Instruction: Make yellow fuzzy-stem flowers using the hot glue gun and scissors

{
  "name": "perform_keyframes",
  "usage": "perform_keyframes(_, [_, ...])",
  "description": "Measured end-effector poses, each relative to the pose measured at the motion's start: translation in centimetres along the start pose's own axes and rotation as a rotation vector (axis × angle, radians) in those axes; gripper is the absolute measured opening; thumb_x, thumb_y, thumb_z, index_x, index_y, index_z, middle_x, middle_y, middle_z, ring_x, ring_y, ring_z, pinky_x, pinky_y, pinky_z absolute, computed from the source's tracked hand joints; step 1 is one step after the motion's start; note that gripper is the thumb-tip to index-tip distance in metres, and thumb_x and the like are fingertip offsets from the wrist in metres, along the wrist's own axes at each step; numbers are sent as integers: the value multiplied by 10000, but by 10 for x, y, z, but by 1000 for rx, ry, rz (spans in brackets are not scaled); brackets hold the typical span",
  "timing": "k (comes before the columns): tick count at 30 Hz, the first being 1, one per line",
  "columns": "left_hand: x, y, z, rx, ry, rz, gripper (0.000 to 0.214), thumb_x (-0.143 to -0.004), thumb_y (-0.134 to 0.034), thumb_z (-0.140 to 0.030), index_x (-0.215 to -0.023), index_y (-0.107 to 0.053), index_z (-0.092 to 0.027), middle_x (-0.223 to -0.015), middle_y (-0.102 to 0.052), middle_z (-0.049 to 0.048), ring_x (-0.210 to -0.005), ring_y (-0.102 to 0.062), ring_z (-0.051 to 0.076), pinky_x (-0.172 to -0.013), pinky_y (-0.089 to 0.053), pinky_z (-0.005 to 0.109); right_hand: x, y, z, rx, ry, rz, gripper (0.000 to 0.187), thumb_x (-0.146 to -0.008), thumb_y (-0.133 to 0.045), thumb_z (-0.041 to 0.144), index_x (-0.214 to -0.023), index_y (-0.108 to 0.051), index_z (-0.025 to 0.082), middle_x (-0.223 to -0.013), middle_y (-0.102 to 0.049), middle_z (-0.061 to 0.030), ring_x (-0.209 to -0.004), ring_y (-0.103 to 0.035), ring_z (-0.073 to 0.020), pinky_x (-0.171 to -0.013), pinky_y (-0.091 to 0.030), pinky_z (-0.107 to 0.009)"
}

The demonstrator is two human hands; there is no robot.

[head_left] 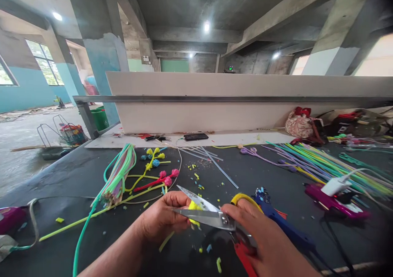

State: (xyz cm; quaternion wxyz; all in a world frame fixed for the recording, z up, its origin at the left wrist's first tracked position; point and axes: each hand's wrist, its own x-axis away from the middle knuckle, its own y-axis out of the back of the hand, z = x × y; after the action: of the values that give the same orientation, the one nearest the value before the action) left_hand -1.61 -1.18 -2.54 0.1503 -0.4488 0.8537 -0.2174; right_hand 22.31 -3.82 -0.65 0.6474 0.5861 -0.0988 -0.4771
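Note:
My left hand (166, 215) pinches a small fuzzy yellow pipe-cleaner piece (195, 206) between thumb and fingers. In my right hand (254, 228) is a pair of scissors (211, 217) with red and yellow handles. Their blades stand apart, pointing left, with the yellow piece between them; whether they touch it I cannot tell. Small yellow and blue clippings (218, 264) lie on the dark table around my hands. To the left, near my left hand, are finished-looking sprigs: a red one with pink balls (167, 179) and a yellow one with yellow and blue balls (150, 162).
A bundle of green and pink pipe cleaners (119, 174) lies left; more coloured stems (307, 162) spread right. Right of my hand lies a blue glue gun (285, 226), with a purple power strip (334, 201) beyond. Clear sticks (219, 168) and a phone (196, 136) lie farther back.

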Motion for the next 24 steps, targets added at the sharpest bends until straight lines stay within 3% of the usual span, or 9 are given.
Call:
perform_keyframes(8, [-1, 0, 2, 54, -16, 27, 312, -565, -812, -351, -633, -626, -109, -471, -445, -42, -385, -281, 14, -386, -159, 180, 1, -8, -7, -29, 42, -65, 489, -664, -527, 50, -1112, -541, 245, -822, -606, -38, -666, -574, -162, -555, -458, -241])
perform_keyframes(13, [-1, -2, -1, 80, -61, 59, 300, -603, -785, -336, -615, -582, -116, -461, -382, -57, -386, -246, 18, -379, -172, 175, 0, -17, 0, -245, 19, -109, 458, -675, -554, 91, -1102, -575, 256, -817, -625, -30, -665, -585, -147, -580, -476, -217])
perform_keyframes(19, [-3, 6, 2, 187, -106, 157, 244, -624, -762, -306, -708, -604, -139, -470, -378, -61, -386, -256, 31, -373, -221, 164, -7, -42, 2, -601, -394, -205, 422, -773, -542, 291, -1193, -508, 262, -798, -602, -1, -646, -579, -129, -569, -461, -223])
perform_keyframes(21, [-4, 7, 4, 203, -119, 181, 235, -629, -755, -297, -709, -594, -145, -460, -372, -63, -382, -269, 38, -375, -249, 166, -13, -45, -6, -512, -529, -156, 457, -772, -550, 338, -1218, -497, 252, -785, -601, -3, -655, -588, -147, -591, -465, -251])
perform_keyframes(24, [-4, 8, 5, 190, -125, 214, 225, -649, -736, -299, -691, -582, -142, -454, -369, -60, -373, -276, 41, -369, -254, 169, -25, -43, -18, -181, -662, -41, 525, -717, -608, 341, -1226, -519, 253, -837, -620, -36, -711, -610, -201, -615, -463, -302])
